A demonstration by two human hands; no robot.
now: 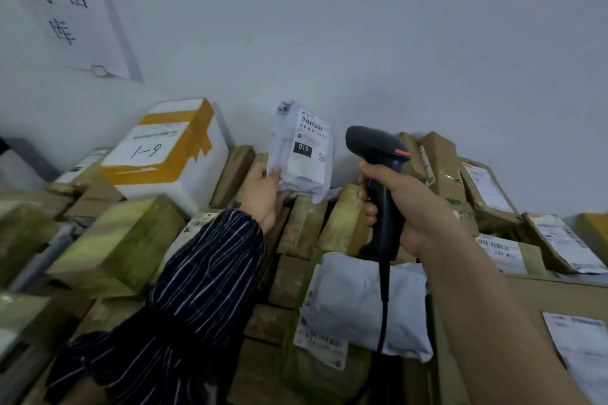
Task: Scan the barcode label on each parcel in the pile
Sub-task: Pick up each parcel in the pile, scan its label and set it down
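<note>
The left grip (263, 194) pinches the lower-left edge of a grey mailer parcel (306, 171), thumb on the front. It holds the parcel upright, with the barcode label (312, 125) facing the camera. At its 3 o'clock, the right grip (404, 204) is curled fully round the handle of a black scanner (375, 145), whose head sits just beside the parcel's right edge. Toward 12 o'clock, bare wall (362, 26) gives open room. From 4 to 8 o'clock, the pile of boxes (121, 246) crowds close beneath, with a white foam box (171, 148) at 10 o'clock.
</note>
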